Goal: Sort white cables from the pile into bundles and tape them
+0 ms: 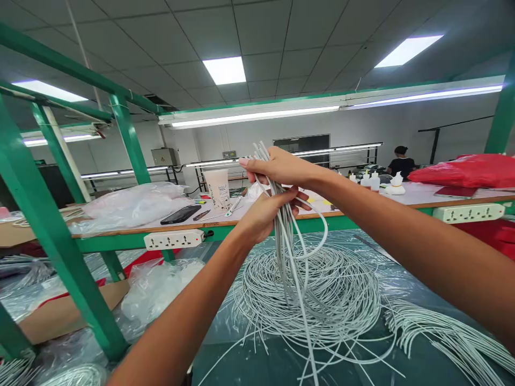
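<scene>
A bundle of thin grey cables point(284, 230) hangs upright from both my hands at mid-view. My left hand point(265, 212) is wrapped round the bundle, thumb across its front. Just above, my right hand point(267, 166) grips the same bundle near the top, and several cable ends stick up past its fingers. One cable loops out to the right of my left hand. Below lies a large coiled heap of the same grey cable point(341, 284) on the green work surface; the lower strands of the bundle hang in front of it.
More cut cables point(454, 332) lie at the lower right. A shelf edge point(249, 222) behind carries a phone point(181, 214), a paper cup point(218, 190), plastic bags point(137, 203), bottles point(374, 182) and a red bag point(466, 170). A green post point(60, 230) stands left. A person point(401, 161) is far back.
</scene>
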`<move>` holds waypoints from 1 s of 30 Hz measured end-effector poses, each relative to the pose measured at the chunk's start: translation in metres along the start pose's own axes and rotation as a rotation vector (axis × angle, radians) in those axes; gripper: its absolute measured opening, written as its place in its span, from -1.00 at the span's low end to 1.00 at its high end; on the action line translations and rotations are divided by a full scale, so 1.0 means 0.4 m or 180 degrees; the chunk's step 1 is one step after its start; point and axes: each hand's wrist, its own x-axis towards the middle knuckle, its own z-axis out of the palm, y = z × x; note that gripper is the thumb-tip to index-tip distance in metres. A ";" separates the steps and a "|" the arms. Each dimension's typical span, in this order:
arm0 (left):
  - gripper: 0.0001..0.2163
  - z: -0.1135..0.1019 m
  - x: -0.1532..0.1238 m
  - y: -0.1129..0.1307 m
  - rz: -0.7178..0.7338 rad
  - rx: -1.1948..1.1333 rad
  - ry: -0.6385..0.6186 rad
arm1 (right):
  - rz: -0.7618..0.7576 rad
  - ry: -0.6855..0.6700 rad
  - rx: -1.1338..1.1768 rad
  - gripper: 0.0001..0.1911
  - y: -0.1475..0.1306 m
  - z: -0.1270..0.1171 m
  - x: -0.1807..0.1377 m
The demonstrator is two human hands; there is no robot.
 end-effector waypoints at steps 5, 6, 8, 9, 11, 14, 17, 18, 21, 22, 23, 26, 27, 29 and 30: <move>-0.79 0.020 0.033 0.002 0.0613 0.0183 0.0474 | 0.0407 0.1203 0.0367 -0.53 0.018 -0.027 -0.096; -0.77 0.020 0.037 0.005 0.0654 0.0165 0.0613 | 0.0522 0.1561 0.0545 -0.51 0.025 -0.020 -0.127; -0.76 0.020 0.042 0.007 0.0674 0.0165 0.0841 | 0.0808 0.1983 0.0950 -0.55 0.041 0.008 -0.191; -0.76 0.020 0.044 0.005 0.0678 0.0176 0.0943 | 0.1002 0.2023 0.1175 -0.58 0.048 0.029 -0.221; -0.75 0.025 0.049 -0.002 0.0747 0.0136 0.1123 | 0.1364 0.1933 0.1642 -0.61 0.059 0.079 -0.273; -0.70 0.035 0.061 -0.013 0.0863 0.0020 0.1260 | 0.1590 0.1476 0.2150 -0.62 0.068 0.144 -0.317; -0.70 0.037 0.079 0.005 0.1043 -0.0125 0.1320 | 0.1539 0.1018 0.2192 -0.69 0.063 0.143 -0.330; -0.71 0.036 0.085 0.021 0.1100 -0.0202 0.1358 | 0.1446 0.1048 0.2124 -0.71 0.057 0.122 -0.332; -0.69 0.039 0.106 0.087 0.1213 -0.0481 0.1561 | 0.1045 0.1020 0.2459 -0.83 0.029 0.029 -0.340; -0.68 0.045 0.113 0.109 0.1250 -0.0550 0.1639 | 0.0954 0.0751 0.2788 -0.87 0.018 0.000 -0.348; -0.68 0.053 0.120 0.128 0.1298 -0.0588 0.1710 | 0.0900 0.0341 0.3144 -0.84 0.008 -0.022 -0.358; -0.68 0.089 0.144 0.154 0.1413 -0.0514 0.1906 | 0.1038 -0.0967 0.3479 -0.66 0.002 -0.034 -0.402; -0.68 0.100 0.154 0.155 0.1428 -0.0453 0.1955 | 0.1152 -0.1177 0.3256 -0.65 0.009 -0.028 -0.419; -0.68 0.117 0.172 0.160 0.1464 -0.0353 0.2011 | 0.1382 -0.1276 0.2469 -0.75 0.033 -0.027 -0.447; -0.68 0.124 0.181 0.172 0.1511 -0.0346 0.2048 | 0.1457 -0.1203 0.1964 -0.78 0.046 -0.042 -0.455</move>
